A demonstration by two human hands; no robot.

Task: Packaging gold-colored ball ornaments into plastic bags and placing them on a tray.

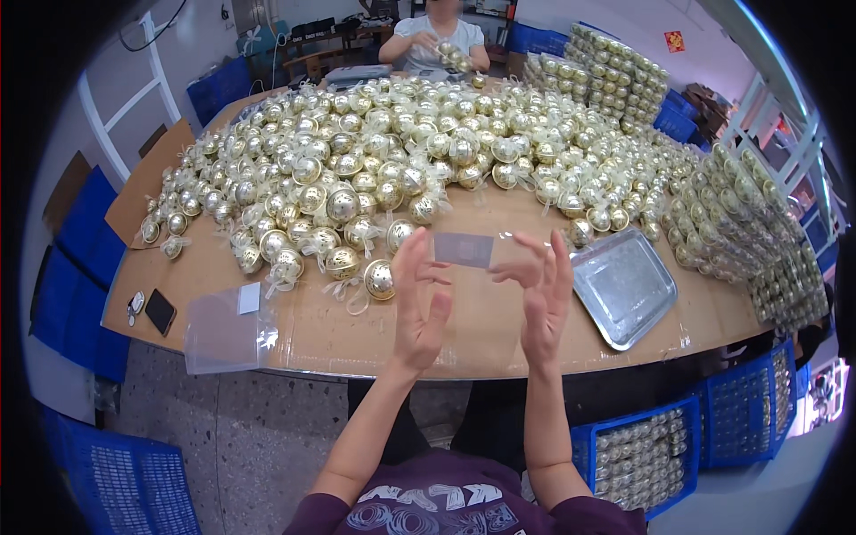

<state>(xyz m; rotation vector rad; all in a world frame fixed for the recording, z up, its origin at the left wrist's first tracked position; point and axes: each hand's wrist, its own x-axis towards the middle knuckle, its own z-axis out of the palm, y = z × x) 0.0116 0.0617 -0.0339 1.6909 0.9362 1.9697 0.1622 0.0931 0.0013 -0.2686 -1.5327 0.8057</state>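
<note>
Both my hands are raised over the near middle of the table, palms facing each other. My left hand [420, 308] has its fingers stretched out and thumb apart, so it is open. My right hand [541, 294] is open as well, fingers spread. Between them shows a small grey see-through rectangle [464, 251] with a paler square in its middle. Its left edge lies close to my left fingertips; whether either hand touches it, I cannot tell. Beyond my hands spreads a big heap of gold ball ornaments [343, 205] with pale ribbons, the nearest ball [379, 279] just left of my left hand.
A metal tray [627, 290] lies right of my right hand. At left are a clear plastic bag [214, 341] with a white card [249, 298], and a phone [160, 312]. Packed balls [736, 214] are stacked at right; blue crates [691, 446] stand below. Across the table, a person [437, 45] handles balls.
</note>
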